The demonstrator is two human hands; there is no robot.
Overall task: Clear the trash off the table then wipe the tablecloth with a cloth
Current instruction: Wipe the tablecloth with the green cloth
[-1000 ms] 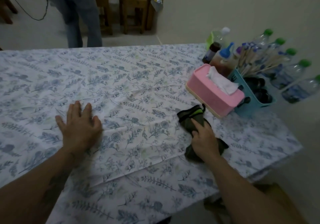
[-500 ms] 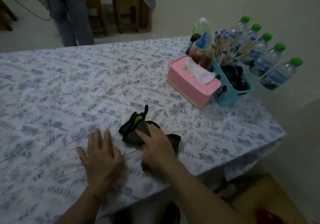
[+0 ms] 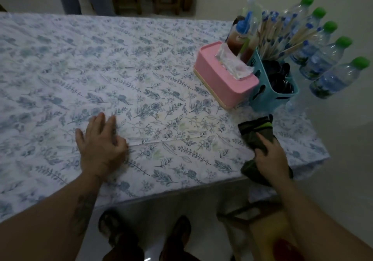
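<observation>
Blue-leaf tablecloth [image 3: 141, 83], pink tissue box [image 3: 222, 78], seemingly dark-olive cloth [image 3: 256, 135].

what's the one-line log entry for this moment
phase: wiping | right hand: pressing dark cloth on tablecloth near right edge | left hand: flat on tablecloth | trash: none visible

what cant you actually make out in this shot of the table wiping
Head view only:
- Part of the dark cloth: covered by the right hand.
- Tablecloth under the left hand: hidden, so any dirt there cannot be judged.
- Dark contents of the blue caddy: too dim to identify.
- Sauce bottles behind the pink tissue box: lower parts blocked, labels blurred.
- Table's left end: cut off by the frame edge.
</observation>
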